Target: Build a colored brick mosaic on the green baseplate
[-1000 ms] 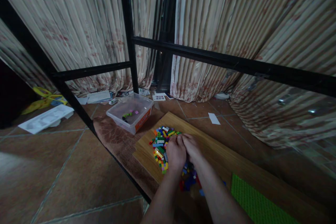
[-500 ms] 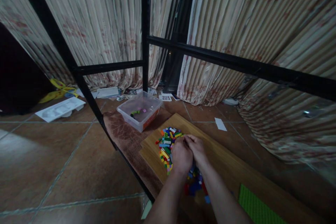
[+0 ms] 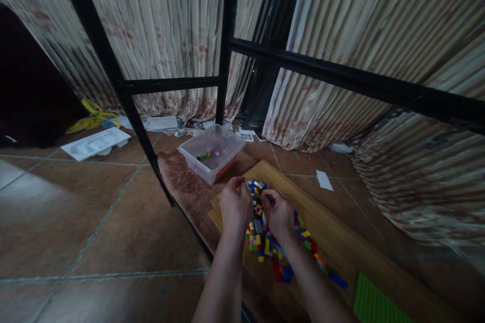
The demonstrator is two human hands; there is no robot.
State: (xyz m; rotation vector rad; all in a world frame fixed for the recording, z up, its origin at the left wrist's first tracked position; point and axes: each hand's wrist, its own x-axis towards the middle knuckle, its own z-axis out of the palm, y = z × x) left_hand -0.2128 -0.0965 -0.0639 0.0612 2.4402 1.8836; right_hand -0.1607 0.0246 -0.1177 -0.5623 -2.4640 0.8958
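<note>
A pile of small colourful building bricks [image 3: 259, 234] lies spread over a wooden board [image 3: 326, 232]. At the pile's left edge is my left hand [image 3: 235, 204], its fingers curled together; whatever they may hold is hidden. My right hand [image 3: 279, 214] reaches over the middle of the pile with thumb and fingers pinched low against the bricks, and I cannot make out what is between them. The two hands are apart, with bricks visible between them. More bricks trail under my right forearm toward a blue brick [image 3: 337, 279].
A clear plastic box [image 3: 212, 154] with a few bricks inside stands on a brown cloth [image 3: 176, 171] behind the board. A green baseplate [image 3: 379, 300] lies at the near right. A black frame [image 3: 170, 83] rises behind. White paper [image 3: 324, 180] lies on the tiled floor.
My hands were together over the pile; now they have separated, the left moving to the pile's left edge. More bricks show between them. The whole view has shifted slightly.
</note>
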